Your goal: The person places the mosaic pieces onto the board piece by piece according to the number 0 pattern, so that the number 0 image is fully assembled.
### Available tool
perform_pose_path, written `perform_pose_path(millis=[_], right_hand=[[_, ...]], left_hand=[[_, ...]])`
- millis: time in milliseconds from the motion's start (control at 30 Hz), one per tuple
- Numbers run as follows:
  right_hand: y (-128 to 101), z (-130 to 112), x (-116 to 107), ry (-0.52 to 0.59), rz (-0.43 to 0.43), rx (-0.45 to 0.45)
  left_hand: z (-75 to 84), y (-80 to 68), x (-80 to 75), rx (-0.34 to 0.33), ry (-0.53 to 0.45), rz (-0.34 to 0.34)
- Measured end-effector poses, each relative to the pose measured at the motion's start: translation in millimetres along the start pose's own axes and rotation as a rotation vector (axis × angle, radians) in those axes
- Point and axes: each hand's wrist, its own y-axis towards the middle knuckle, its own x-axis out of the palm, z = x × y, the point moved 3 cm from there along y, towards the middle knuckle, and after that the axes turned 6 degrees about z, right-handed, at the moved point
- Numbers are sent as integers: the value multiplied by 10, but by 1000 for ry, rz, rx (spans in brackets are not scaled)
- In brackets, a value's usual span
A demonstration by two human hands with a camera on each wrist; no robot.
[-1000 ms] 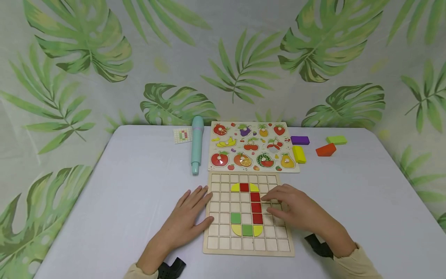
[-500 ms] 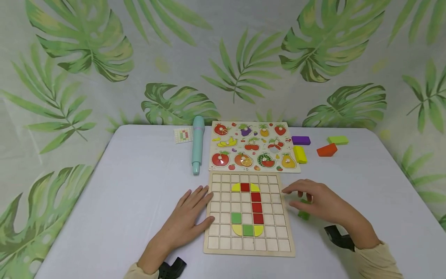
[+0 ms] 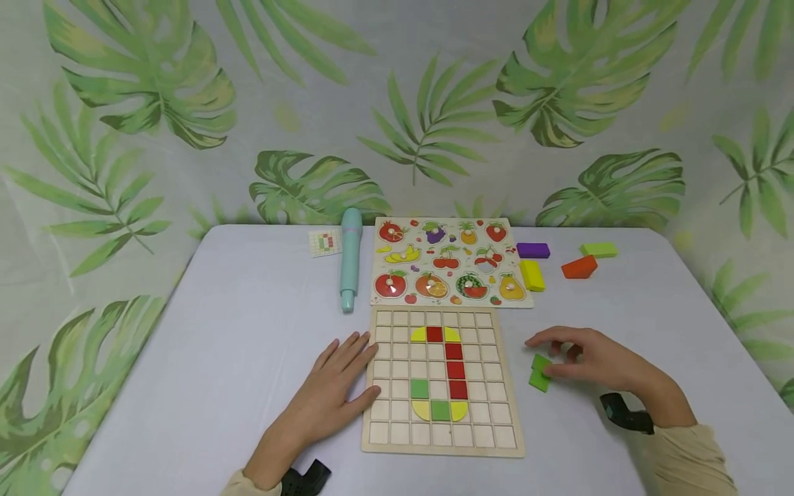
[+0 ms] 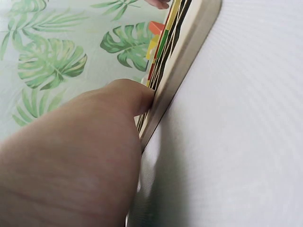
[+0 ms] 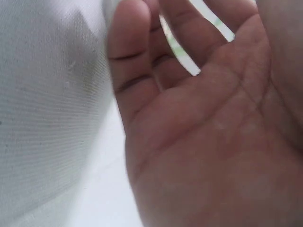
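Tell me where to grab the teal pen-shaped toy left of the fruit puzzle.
Grip the teal pen across its straight middle barrel, coming from above. It lies flat and lengthwise on the table; its left side is open, while the fruit puzzle sits close on its right.

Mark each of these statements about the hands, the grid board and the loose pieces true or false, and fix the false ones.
1. The left hand rests flat against the left edge of the grid board. True.
2. The right hand is on the red tiles in the board. False: it is on the table right of the board, at the loose green tiles.
3. The red tiles form a column in the board. True.
4. The teal pen-shaped toy lies on the fruit puzzle. False: it lies on the table, left of the puzzle.
5. A purple block lies right of the fruit puzzle. True.
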Motion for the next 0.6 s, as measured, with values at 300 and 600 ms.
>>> perform_pose_path(millis=[300,600], right_hand=[[-34,88,-1,73,-72,-12],[-36,65,7,47,-42,-34]], left_hand=[[-11,0,24,-4,-12,1],[-15,4,31,1,1,5]])
